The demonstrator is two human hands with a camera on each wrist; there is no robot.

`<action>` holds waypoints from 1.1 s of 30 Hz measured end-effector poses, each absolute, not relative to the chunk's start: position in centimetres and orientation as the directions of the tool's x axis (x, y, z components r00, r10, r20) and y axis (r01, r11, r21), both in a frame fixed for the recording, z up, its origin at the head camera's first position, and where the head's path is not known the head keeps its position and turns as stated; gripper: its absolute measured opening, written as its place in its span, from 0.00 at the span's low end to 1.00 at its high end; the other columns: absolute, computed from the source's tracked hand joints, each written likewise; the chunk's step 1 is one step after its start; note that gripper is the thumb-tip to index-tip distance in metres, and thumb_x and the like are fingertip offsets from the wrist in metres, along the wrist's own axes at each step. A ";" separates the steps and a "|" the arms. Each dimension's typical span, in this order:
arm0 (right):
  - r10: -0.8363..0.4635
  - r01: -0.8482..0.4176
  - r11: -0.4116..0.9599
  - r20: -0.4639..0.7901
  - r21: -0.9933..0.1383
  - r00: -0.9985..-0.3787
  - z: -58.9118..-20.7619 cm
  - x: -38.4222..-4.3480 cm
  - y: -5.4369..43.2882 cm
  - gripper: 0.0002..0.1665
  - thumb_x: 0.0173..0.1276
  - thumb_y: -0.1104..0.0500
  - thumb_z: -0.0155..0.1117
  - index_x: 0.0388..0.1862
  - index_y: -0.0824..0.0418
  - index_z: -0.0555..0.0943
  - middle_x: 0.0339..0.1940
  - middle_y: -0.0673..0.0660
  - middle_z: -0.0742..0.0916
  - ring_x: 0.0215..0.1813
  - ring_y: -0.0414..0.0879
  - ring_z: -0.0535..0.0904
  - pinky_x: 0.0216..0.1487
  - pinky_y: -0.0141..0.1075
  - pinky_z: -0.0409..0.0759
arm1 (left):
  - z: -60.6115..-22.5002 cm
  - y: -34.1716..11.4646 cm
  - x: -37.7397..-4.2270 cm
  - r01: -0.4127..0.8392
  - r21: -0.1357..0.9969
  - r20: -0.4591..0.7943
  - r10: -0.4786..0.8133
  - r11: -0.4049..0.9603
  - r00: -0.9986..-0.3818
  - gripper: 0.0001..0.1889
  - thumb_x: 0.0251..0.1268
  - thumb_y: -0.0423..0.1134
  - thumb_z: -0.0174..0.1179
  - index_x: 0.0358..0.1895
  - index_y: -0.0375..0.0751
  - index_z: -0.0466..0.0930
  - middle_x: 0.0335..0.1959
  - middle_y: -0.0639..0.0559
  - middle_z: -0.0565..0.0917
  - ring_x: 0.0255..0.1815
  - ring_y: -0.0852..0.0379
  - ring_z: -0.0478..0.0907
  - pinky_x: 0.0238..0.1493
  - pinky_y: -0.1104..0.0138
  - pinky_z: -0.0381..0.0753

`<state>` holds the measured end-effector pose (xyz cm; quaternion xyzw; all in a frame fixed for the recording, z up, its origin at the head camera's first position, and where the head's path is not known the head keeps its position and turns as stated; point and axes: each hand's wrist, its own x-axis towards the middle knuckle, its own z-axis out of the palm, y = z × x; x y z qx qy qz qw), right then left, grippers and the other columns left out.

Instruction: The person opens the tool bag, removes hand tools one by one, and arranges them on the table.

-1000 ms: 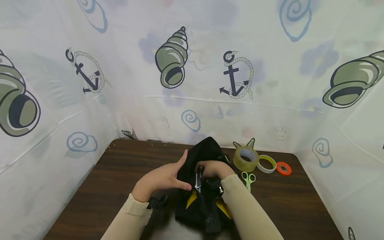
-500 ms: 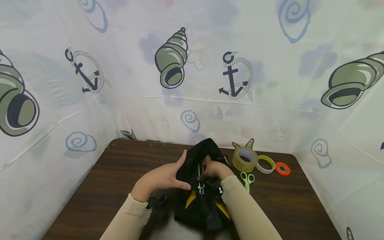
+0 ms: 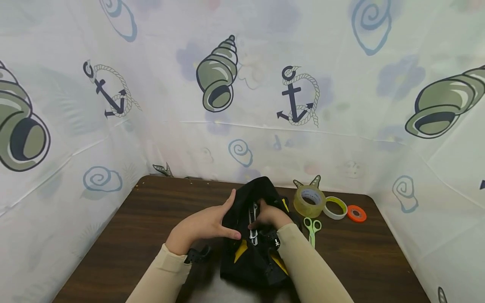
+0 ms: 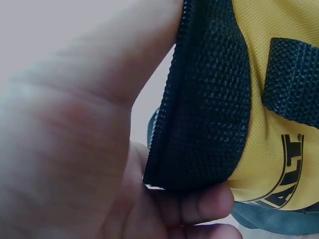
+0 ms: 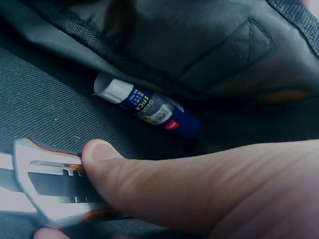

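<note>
A black and yellow fabric tool bag (image 3: pixel 236 269) stands in front of me, unzipped. My left hand (image 3: pixel 198 227) grips its left edge; in the left wrist view, fingertips (image 4: pixel 214 204) curl round the zippered rim beside the yellow panel (image 4: pixel 271 164). My right hand (image 3: pixel 273 215) reaches into the opening from the right. It holds a slim silver-grey tool with orange trim (image 5: pixel 50 214), its thumb (image 5: pixel 102 159) pressed on the slotted frame. The tool's far end is cut off in the right wrist view. Inside the bag, near the thumb, lies a blue glue stick with a white cap (image 5: pixel 149 109).
Right of the bag, a large roll of clear tape (image 3: pixel 303 208), a white tape roll (image 3: pixel 335 214) and an orange tape roll (image 3: pixel 357 213) lie on the dark wooden table (image 3: pixel 151 219). Green-handled scissors (image 3: pixel 312 227) lie close to the bag. A patterned curtain (image 3: pixel 265 147) surrounds the table.
Inside the bag, my right hand and the silver-grey tool have shifted slightly right and toward me. The bag's near strap end has slid forward. My left hand stays nearly still.
</note>
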<state>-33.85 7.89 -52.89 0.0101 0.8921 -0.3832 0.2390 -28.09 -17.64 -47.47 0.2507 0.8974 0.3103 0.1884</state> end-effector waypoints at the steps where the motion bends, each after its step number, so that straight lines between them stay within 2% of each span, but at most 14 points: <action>1: -0.167 0.199 0.707 -0.433 -0.679 -0.886 -52.9 -33.9 7.9 0.72 0.60 0.57 0.88 0.91 0.63 0.50 0.83 0.74 0.69 0.75 0.68 0.76 0.73 0.62 0.80 | -47.5 -17.6 -28.1 0.334 0.651 -0.180 0.567 0.681 -0.804 0.69 0.65 0.68 0.74 0.87 0.75 0.19 0.90 0.48 0.59 0.83 0.44 0.71 0.80 0.42 0.74; 4: -0.176 0.183 0.721 -0.432 -0.668 -0.885 -52.9 -34.0 7.9 0.71 0.61 0.56 0.88 0.91 0.65 0.51 0.83 0.73 0.70 0.74 0.67 0.76 0.73 0.62 0.79 | -47.6 -17.7 -28.2 0.336 0.648 -0.182 0.568 0.683 -0.803 0.69 0.64 0.70 0.73 0.87 0.76 0.19 0.90 0.49 0.59 0.84 0.45 0.71 0.80 0.43 0.73; 5: -0.179 0.182 0.728 -0.439 -0.661 -0.881 -52.9 -34.0 7.8 0.67 0.61 0.56 0.88 0.89 0.68 0.56 0.80 0.73 0.73 0.71 0.66 0.78 0.72 0.61 0.81 | -47.7 -17.7 -28.2 0.337 0.648 -0.182 0.568 0.684 -0.803 0.69 0.63 0.71 0.73 0.86 0.76 0.19 0.90 0.49 0.59 0.84 0.45 0.71 0.80 0.43 0.73; 7: -0.182 0.178 0.745 -0.453 -0.643 -0.873 -52.8 -34.1 7.7 0.56 0.62 0.55 0.87 0.81 0.72 0.67 0.71 0.71 0.80 0.64 0.64 0.82 0.68 0.58 0.84 | -47.7 -17.8 -28.2 0.337 0.647 -0.184 0.568 0.684 -0.802 0.69 0.62 0.73 0.72 0.86 0.77 0.19 0.90 0.49 0.59 0.84 0.45 0.71 0.80 0.43 0.73; 10: -0.194 0.163 0.767 -0.466 -0.621 -0.863 -52.8 -34.1 7.6 0.36 0.62 0.54 0.87 0.61 0.72 0.81 0.51 0.66 0.87 0.49 0.59 0.86 0.56 0.52 0.88 | -47.6 -17.9 -28.2 0.334 0.645 -0.187 0.565 0.688 -0.803 0.70 0.60 0.75 0.72 0.86 0.77 0.18 0.90 0.50 0.59 0.84 0.46 0.70 0.80 0.43 0.73; 11: -0.199 0.164 0.764 -0.470 -0.623 -0.860 -52.8 -34.1 7.5 0.30 0.62 0.54 0.86 0.55 0.70 0.83 0.45 0.64 0.87 0.45 0.58 0.87 0.52 0.51 0.89 | -47.6 -17.9 -28.2 0.334 0.646 -0.186 0.566 0.686 -0.803 0.70 0.61 0.75 0.72 0.86 0.77 0.18 0.90 0.50 0.59 0.84 0.45 0.71 0.80 0.43 0.73; 13: -0.210 0.160 0.758 -0.469 -0.632 -0.858 -52.8 -34.1 7.5 0.24 0.63 0.55 0.86 0.49 0.68 0.84 0.40 0.61 0.87 0.40 0.55 0.86 0.47 0.48 0.90 | -47.5 -17.9 -28.1 0.335 0.649 -0.184 0.568 0.683 -0.802 0.69 0.62 0.74 0.72 0.86 0.76 0.19 0.90 0.49 0.58 0.84 0.44 0.71 0.80 0.43 0.73; 17: -0.217 0.158 0.753 -0.468 -0.639 -0.857 -53.0 -34.1 7.3 0.18 0.64 0.57 0.83 0.43 0.68 0.87 0.35 0.61 0.87 0.36 0.54 0.87 0.42 0.45 0.89 | -47.3 -18.0 -28.0 0.338 0.657 -0.179 0.576 0.674 -0.798 0.68 0.63 0.72 0.72 0.87 0.76 0.20 0.90 0.48 0.58 0.84 0.44 0.71 0.80 0.43 0.73; 18: -0.212 0.158 0.754 -0.464 -0.637 -0.860 -53.0 -34.1 7.2 0.20 0.64 0.58 0.83 0.46 0.70 0.86 0.36 0.61 0.87 0.37 0.55 0.87 0.42 0.45 0.88 | -47.3 -18.0 -28.0 0.339 0.659 -0.178 0.576 0.672 -0.798 0.68 0.63 0.72 0.72 0.87 0.76 0.20 0.90 0.48 0.58 0.84 0.44 0.71 0.80 0.43 0.73; 20: -0.199 0.159 0.754 -0.453 -0.637 -0.869 -53.0 -34.0 7.2 0.34 0.64 0.58 0.83 0.61 0.76 0.81 0.41 0.64 0.87 0.40 0.56 0.86 0.46 0.47 0.87 | -47.3 -18.0 -28.0 0.340 0.657 -0.176 0.576 0.673 -0.798 0.69 0.62 0.73 0.72 0.87 0.75 0.20 0.90 0.48 0.59 0.84 0.44 0.71 0.79 0.43 0.74; 23: -0.183 0.174 0.731 -0.436 -0.659 -0.881 -52.9 -33.7 7.2 0.63 0.63 0.58 0.84 0.85 0.77 0.54 0.57 0.70 0.84 0.48 0.59 0.84 0.53 0.51 0.86 | -47.3 -18.0 -27.9 0.338 0.656 -0.178 0.573 0.675 -0.800 0.69 0.62 0.73 0.72 0.87 0.76 0.20 0.90 0.49 0.59 0.83 0.44 0.71 0.79 0.43 0.74; 25: -0.188 0.182 0.703 -0.426 -0.688 -0.885 -52.8 -33.5 7.3 0.76 0.64 0.59 0.84 0.90 0.72 0.36 0.68 0.74 0.80 0.51 0.61 0.85 0.54 0.54 0.87 | -47.4 -18.0 -27.9 0.337 0.655 -0.180 0.573 0.677 -0.800 0.69 0.62 0.73 0.72 0.87 0.76 0.20 0.90 0.49 0.59 0.83 0.44 0.72 0.79 0.43 0.74; 28: -0.214 0.151 0.679 -0.390 -0.718 -0.896 -52.7 -33.1 7.5 0.76 0.66 0.62 0.82 0.91 0.68 0.32 0.78 0.77 0.73 0.53 0.63 0.85 0.53 0.53 0.86 | -47.3 -18.0 -27.9 0.335 0.657 -0.183 0.574 0.675 -0.798 0.68 0.63 0.72 0.72 0.87 0.75 0.20 0.89 0.48 0.60 0.83 0.44 0.72 0.79 0.43 0.74; 33: -0.251 0.086 0.657 -0.325 -0.749 -0.912 -52.3 -32.6 7.9 0.66 0.67 0.62 0.81 0.89 0.65 0.46 0.75 0.75 0.76 0.52 0.61 0.85 0.47 0.51 0.86 | -47.2 -17.9 -28.0 0.336 0.655 -0.183 0.574 0.676 -0.798 0.68 0.64 0.70 0.72 0.87 0.74 0.20 0.89 0.47 0.61 0.82 0.43 0.73 0.78 0.42 0.75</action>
